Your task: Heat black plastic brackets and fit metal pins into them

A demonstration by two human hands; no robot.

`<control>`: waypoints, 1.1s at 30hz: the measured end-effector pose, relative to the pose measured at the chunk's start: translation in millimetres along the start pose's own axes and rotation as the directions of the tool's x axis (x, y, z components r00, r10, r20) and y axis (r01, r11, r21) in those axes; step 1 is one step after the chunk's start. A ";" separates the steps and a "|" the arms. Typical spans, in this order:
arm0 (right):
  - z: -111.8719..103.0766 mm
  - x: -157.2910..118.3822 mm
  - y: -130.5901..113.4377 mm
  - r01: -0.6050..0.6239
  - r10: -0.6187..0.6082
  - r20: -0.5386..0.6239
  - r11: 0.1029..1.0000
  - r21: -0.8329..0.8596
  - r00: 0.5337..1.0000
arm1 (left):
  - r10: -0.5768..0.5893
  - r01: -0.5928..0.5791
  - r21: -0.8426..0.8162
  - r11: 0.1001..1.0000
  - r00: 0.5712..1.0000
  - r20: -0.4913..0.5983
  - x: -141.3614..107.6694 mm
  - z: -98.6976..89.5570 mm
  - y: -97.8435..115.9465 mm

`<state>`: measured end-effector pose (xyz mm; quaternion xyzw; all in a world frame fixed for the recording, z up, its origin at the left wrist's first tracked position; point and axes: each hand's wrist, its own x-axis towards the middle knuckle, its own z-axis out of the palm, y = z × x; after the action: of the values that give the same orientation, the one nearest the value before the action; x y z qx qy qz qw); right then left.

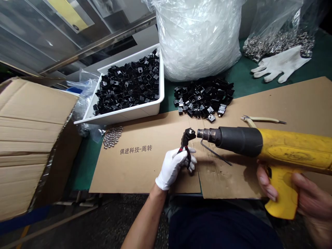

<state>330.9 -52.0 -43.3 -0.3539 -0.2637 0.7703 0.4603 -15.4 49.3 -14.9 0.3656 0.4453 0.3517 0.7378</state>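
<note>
1. fingers of the left hand, in one white glove, are clenched around the red-and-black handles of one small gripping tool. its tip holds one square black part with a metal centre, above the cardboard.
2. fingers of the bare right hand wrap the grip of one yellow heat gun. its nozzle points at that part, just beside it and not touching.
3. two cardboard sheets lie on the green table, carrying one pair of cream-handled pliers, one bent metal rod and one small heap of steel balls.
4. beyond them, one white tray holds black parts, too many to count. one loose heap of the same parts sits beside it.
5. further back are one big bag of clear plastic, one bag of metal rings and one white work glove. one cardboard box stands at the left.
</note>
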 end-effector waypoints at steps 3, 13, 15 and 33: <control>1.1 0.7 -0.2 -0.013 0.013 -0.002 1.000 0.018 1.000 | 0.007 -0.007 0.004 1.000 1.000 0.007 0.0 -0.7 -0.6; 1.0 -2.8 0.2 -0.026 0.027 -0.035 0.998 0.053 0.999 | -0.019 0.048 -0.125 0.991 0.975 0.220 4.8 -23.1 1.6; 2.4 -4.0 1.2 -0.033 0.036 -0.039 0.997 0.071 0.999 | -0.025 0.071 -0.149 0.986 0.958 0.284 6.5 -29.2 1.7; 3.0 -6.1 6.7 -0.030 0.039 -0.108 0.996 0.088 0.993 | -0.124 0.210 -0.152 0.966 0.888 0.442 11.6 -41.9 4.8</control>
<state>327.0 -60.7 -44.5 -0.3799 -0.1985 0.7682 0.4756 -50.5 70.9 -29.5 0.3200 0.2654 0.2396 0.8773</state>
